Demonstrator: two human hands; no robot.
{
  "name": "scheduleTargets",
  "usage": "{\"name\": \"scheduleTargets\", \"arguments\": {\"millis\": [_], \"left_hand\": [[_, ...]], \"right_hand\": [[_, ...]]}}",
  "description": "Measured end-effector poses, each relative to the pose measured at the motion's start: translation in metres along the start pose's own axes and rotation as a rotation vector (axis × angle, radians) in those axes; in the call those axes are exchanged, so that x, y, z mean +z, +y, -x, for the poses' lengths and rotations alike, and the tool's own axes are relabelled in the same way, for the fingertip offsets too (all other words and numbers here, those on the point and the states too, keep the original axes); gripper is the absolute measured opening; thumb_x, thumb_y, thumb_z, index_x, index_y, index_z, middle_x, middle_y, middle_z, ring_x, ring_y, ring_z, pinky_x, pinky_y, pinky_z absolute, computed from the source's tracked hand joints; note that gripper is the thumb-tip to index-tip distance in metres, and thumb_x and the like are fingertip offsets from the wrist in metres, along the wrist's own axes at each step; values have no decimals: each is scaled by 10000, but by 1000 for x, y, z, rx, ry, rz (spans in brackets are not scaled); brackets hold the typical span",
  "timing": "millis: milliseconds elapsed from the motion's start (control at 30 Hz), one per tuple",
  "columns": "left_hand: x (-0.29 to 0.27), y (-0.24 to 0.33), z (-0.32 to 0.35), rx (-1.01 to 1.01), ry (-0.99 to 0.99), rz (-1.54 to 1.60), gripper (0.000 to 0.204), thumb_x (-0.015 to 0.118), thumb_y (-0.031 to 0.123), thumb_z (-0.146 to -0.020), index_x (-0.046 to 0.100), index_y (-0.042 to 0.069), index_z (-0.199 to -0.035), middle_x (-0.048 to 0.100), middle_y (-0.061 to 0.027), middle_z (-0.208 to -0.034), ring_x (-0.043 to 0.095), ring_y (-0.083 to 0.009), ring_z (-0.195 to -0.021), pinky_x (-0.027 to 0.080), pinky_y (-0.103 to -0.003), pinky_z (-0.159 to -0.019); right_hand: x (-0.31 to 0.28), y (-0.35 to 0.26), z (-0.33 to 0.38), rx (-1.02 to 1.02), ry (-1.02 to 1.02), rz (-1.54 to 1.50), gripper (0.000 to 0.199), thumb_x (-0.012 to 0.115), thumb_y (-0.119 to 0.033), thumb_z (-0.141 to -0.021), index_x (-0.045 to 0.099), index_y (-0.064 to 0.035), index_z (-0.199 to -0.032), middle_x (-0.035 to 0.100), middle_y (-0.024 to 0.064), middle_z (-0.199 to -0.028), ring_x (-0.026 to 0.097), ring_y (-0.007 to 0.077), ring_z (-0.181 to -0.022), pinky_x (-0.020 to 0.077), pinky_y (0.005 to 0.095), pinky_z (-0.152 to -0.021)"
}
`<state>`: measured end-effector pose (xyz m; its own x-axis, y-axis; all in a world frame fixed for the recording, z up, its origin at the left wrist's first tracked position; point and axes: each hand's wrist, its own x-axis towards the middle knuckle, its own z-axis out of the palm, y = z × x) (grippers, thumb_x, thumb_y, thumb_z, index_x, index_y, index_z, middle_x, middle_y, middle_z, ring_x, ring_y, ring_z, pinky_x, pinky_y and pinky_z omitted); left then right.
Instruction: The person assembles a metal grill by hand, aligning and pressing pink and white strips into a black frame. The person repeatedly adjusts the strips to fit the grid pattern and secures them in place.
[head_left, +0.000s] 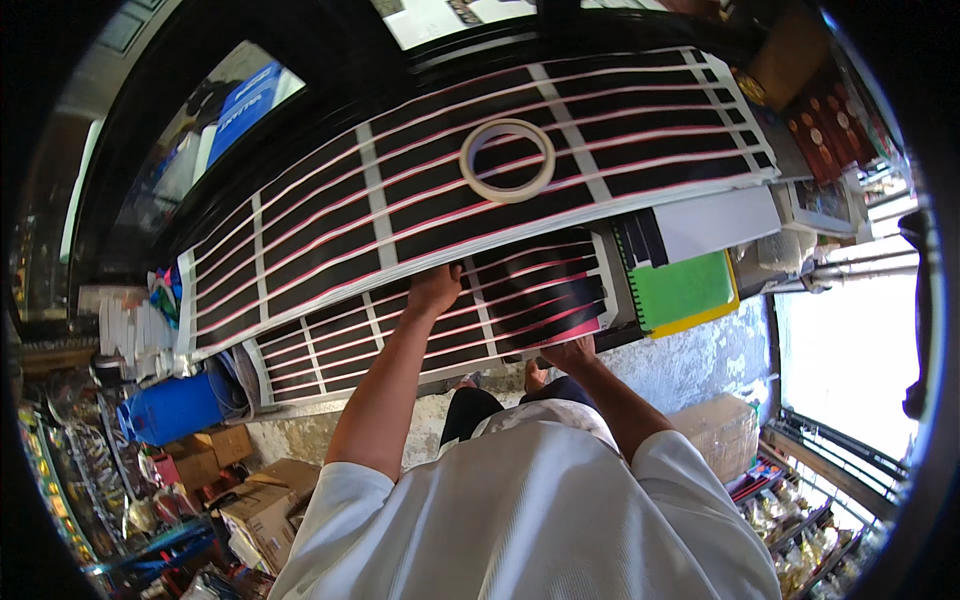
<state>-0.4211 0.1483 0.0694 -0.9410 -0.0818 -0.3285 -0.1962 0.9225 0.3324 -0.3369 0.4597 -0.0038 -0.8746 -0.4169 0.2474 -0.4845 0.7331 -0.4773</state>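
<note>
A tall stack of long black sheets with white and red stripes spans the table. A cream roll of masking tape lies on top of it. In front, a second lot of similar striped sheets lies lower, and the top sheet's right end curves upward. My left hand rests over the lower sheets, right against the upper stack's front edge; its fingers are mostly hidden. Near the curved end, my right hand grips the near edge of the striped sheet, its fingers partly under it.
A green spiral notebook and white paper lie right of the sheets. A blue container stands at the left. Cardboard boxes are at lower left, another carton at right. Packed shelves stand lower right.
</note>
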Motion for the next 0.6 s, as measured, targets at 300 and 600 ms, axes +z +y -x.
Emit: {"name": "scheduleTargets", "arguments": {"millis": [300,600], "left_hand": [[3,7,-39,23,-39,-140,548,633,366,-1110,533,137,-1598,503,-236,-1678,505,-469,-1528,453,-574,-1246],[-3,-1,-43,93,-55,6,338,584,307,-1132,653,140,-1418,643,-213,-1505,605,-430,-1427,498,-552,-1174]], "right_hand": [[0,-4,3,62,-41,26,353,764,-268,-855,782,-159,-1191,752,138,-1210,719,392,-1112,569,557,-930],[-2,-9,2,87,-105,31,451,773,-270,-832,777,-173,-1272,744,125,-1309,696,376,-1222,555,561,-1012]]}}
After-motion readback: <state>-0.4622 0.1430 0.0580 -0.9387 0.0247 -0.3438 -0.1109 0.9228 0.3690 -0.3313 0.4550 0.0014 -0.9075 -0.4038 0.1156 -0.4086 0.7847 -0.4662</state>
